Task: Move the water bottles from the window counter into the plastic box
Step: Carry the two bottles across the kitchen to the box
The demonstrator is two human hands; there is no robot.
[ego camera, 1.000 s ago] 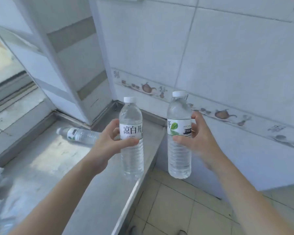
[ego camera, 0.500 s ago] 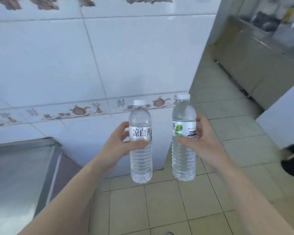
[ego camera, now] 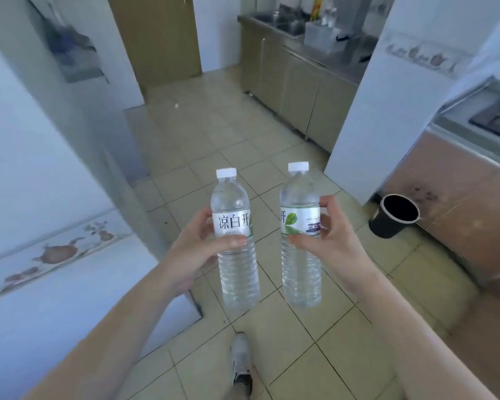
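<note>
Two clear water bottles with white caps and white labels are held upright over the tiled floor. My left hand [ego camera: 195,252] grips the left bottle [ego camera: 235,241] around its label. My right hand [ego camera: 328,245] grips the right bottle [ego camera: 300,235], thumb across the front and fingers behind. The bottles stand side by side, a small gap between them. A clear plastic box [ego camera: 321,36] sits blurred on the far steel counter at the back right. The window counter is out of view.
A white tiled wall corner [ego camera: 104,284] juts in at the left. A black bin [ego camera: 394,216] stands on the floor at the right beside a brown cabinet with a stove top [ego camera: 497,118]. My shoe [ego camera: 241,362] is on the floor tiles below.
The view has swung right, away from the window counter and tiled wall, toward the kitchen floor and far counter. Both hands still hold their bottles upright in front of me.
</note>
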